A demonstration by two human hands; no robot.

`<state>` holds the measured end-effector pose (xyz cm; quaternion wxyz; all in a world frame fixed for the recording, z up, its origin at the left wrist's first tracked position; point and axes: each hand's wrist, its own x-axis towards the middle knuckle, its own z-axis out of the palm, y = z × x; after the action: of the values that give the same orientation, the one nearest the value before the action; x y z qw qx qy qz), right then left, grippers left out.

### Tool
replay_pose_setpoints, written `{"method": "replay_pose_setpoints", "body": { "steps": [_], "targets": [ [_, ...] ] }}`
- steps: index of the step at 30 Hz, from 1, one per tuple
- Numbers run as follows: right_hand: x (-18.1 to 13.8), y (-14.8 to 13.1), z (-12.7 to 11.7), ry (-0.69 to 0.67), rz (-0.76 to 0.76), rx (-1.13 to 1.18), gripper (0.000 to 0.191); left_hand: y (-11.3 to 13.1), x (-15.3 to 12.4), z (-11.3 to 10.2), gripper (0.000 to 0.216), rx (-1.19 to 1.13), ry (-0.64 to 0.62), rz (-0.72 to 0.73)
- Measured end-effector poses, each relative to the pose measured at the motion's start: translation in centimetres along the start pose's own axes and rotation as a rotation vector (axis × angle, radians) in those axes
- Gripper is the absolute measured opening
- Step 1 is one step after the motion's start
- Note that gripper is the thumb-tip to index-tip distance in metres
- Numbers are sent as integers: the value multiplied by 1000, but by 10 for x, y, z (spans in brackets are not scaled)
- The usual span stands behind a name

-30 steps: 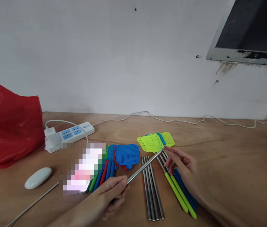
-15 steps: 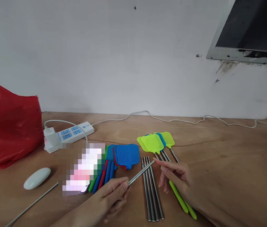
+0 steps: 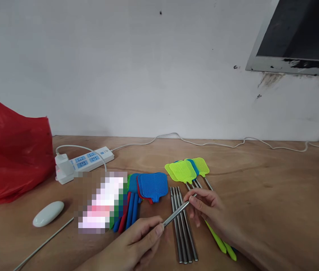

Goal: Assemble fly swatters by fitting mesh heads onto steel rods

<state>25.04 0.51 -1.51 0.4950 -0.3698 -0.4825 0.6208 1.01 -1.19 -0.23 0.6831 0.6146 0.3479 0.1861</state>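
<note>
My left hand (image 3: 141, 242) is closed round a thin telescopic metal rod (image 3: 176, 213) that slants up to the right. My right hand (image 3: 207, 209) pinches the rod's far tip between thumb and fingers. Below the rod lie several collapsed metal rods (image 3: 183, 233) side by side on the wooden table (image 3: 275, 195). Under my right hand rest assembled fly swatters with yellow-green heads (image 3: 186, 169) and green and blue handles (image 3: 221, 244). Loose blue mesh swatter heads (image 3: 152, 185) and coloured handles (image 3: 129, 212) lie to the left.
A red plastic bag (image 3: 9, 158) stands at the far left. A white power strip (image 3: 84, 162) with a cable runs along the wall. A white oval object (image 3: 48, 213) and a long thin rod (image 3: 43, 244) lie at the front left. A blurred patch covers something near the handles.
The rod between my hands has grown shorter. My right hand has moved down and left along it toward my left hand, which shifted slightly right.
</note>
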Motion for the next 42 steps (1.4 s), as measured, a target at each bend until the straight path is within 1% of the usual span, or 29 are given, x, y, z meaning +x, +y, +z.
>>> {"method": "replay_pose_setpoints", "body": {
  "steps": [2, 3, 5, 6, 8, 9, 11, 14, 17, 21, 23, 26, 29, 32, 36, 38, 42],
  "targets": [
    [0, -4, 0, 80, -17, 80, 29, 0, -3, 0, 51, 89, 27, 32],
    [1, -7, -1, 139, -29, 118, 32, 1, -5, -1, 46, 176, 71, 76],
    [4, -14, -5, 263, -44, 151, 36, 1, -7, -3, 29, 431, 192, 224],
    [6, -17, -8, 306, -68, 137, 37, 1, -8, -4, 22, 574, 246, 311],
    [10, -20, -16, 376, -105, 73, 40, 0, -7, -7, 19, 806, 306, 477],
    [12, -20, -19, 402, -111, 36, 41, -1, -6, -8, 20, 872, 314, 537],
    [14, -18, -25, 442, -105, -47, 42, -3, -3, -9, 21, 928, 324, 594],
    [14, -14, -27, 463, -74, -215, 49, -6, 0, -10, 19, 948, 336, 578],
    [14, -10, -25, 409, -75, -372, 55, -6, 1, -10, 19, 953, 319, 542],
    [16, -3, -23, 347, -175, -559, 56, -5, 2, -10, 20, 946, 273, 515],
    [16, 1, -25, 344, -237, -691, 50, -6, 2, -10, 20, 953, 258, 508],
    [15, 3, -28, 369, -310, -847, 34, -6, 3, -9, 20, 969, 235, 509],
    [13, 1, -29, 395, -352, -878, 28, -4, 3, -8, 21, 983, 204, 495],
    [11, -1, -29, 376, -370, -915, 25, -2, 2, -8, 23, 1004, 180, 497],
    [11, 1, -28, 313, -380, -1028, 25, -3, 2, -9, 23, 1032, 160, 499],
    [11, 2, -28, 260, -390, -1089, 24, -4, 1, -9, 24, 1035, 148, 494],
    [10, 3, -29, 128, -493, -1195, 20, -2, 1, -7, 25, 1032, 134, 478]
  ]
}}
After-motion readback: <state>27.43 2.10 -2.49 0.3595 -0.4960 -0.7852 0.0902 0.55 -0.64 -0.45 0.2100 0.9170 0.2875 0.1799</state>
